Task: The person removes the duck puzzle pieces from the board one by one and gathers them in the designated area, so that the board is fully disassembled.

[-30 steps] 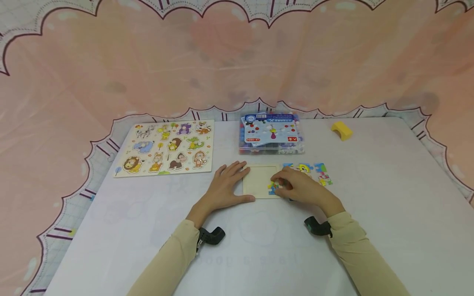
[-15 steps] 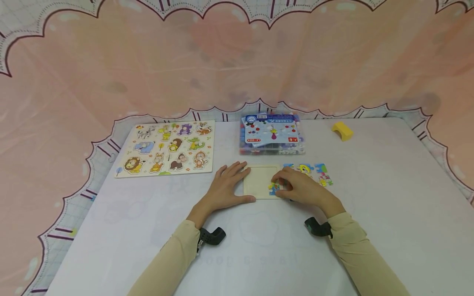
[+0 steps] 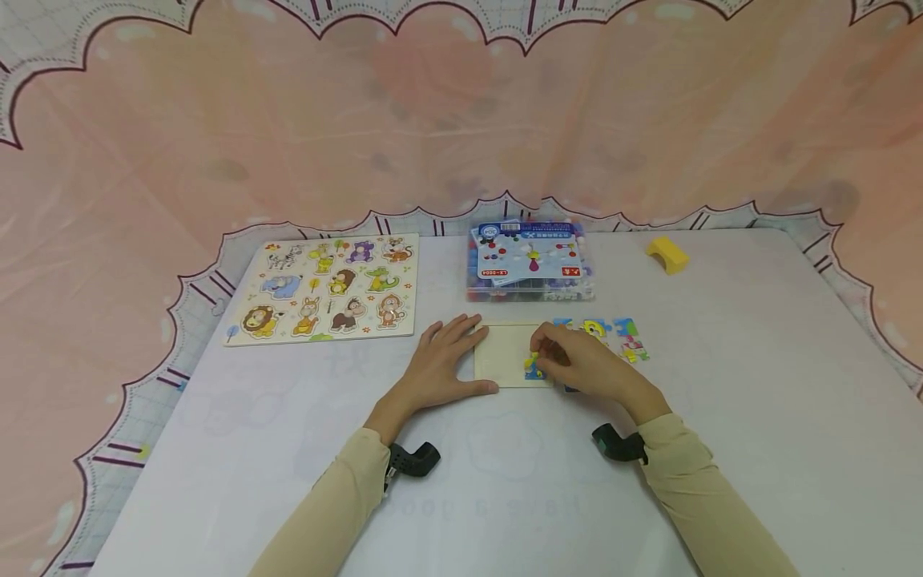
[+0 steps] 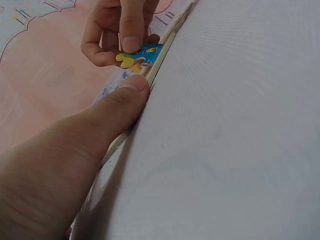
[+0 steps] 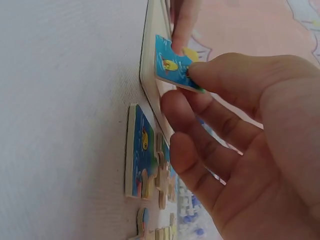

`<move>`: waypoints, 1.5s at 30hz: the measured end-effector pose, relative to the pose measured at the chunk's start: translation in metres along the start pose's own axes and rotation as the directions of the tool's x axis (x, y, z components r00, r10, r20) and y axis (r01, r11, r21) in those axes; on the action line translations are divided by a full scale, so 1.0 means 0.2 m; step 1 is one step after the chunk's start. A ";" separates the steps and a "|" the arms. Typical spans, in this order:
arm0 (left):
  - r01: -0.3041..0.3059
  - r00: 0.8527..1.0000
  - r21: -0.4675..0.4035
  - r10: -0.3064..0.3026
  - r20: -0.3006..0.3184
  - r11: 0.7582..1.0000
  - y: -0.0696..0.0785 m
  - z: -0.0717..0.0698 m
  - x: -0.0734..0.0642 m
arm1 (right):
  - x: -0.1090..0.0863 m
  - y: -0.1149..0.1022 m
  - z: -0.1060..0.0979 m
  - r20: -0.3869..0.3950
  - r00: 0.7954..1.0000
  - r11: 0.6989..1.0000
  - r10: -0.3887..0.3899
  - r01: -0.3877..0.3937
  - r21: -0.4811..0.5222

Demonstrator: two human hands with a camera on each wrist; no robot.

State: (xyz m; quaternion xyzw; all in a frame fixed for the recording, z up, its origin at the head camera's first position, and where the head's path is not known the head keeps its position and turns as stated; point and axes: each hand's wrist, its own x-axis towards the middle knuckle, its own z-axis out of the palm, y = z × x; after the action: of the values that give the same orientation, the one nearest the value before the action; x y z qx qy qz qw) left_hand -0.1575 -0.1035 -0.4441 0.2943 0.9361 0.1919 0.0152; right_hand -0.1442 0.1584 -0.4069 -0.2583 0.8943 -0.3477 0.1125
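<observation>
My left hand (image 3: 436, 365) rests at the left end of a pale wooden puzzle tray (image 3: 501, 357), fingers spread, with the thumb along its near edge. Over the tray's right end, my right hand (image 3: 594, 365) pinches a jigsaw piece (image 3: 534, 372) between thumb and fingers. The right wrist view shows that piece (image 5: 170, 62) as blue with a yellow figure, tilted and held just above the tray. Its yellow knob shows in the left wrist view, where the right thumb presses on the piece (image 4: 145, 55). Loose jigsaw pieces (image 3: 630, 340) lie right of the tray, partly behind the right hand.
An animal peg puzzle board (image 3: 324, 292) lies at the back left. Behind the tray stands a clear plastic box (image 3: 530, 260) of small coloured parts with a printed label. A yellow arch block (image 3: 667, 255) sits at the back right of the white table (image 3: 490, 481).
The right thumb has shifted up over the jigsaw piece, and its fingers have drawn closer together. The piece has turned slightly in the grip. My left hand stays in place.
</observation>
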 end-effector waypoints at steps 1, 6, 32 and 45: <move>0.003 1.000 0.001 -0.003 0.003 1.000 0.00 0.00 0.00 | 0.00 0.00 0.00 0.000 1.000 1.000 -0.003 0.004 0.009; 0.000 1.000 -0.001 0.000 0.000 1.000 0.00 0.00 0.00 | 0.00 0.00 -0.01 -0.009 1.000 1.000 0.003 -0.002 0.030; -0.018 1.000 -0.009 0.018 -0.008 1.000 0.00 0.01 0.01 | -0.10 0.10 -0.16 -0.095 0.992 0.995 0.078 -0.073 0.061; -0.028 0.999 -0.004 0.027 -0.021 1.000 -0.01 0.00 0.00 | -0.18 0.19 -0.23 -0.141 0.982 0.992 0.128 -0.130 -0.003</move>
State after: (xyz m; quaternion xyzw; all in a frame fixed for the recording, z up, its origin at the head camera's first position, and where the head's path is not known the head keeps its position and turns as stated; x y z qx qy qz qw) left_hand -0.1590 -0.1050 -0.4455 0.3051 0.9316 0.1973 0.0036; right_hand -0.1452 0.2271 -0.3979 -0.1754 0.9170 -0.3514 0.0699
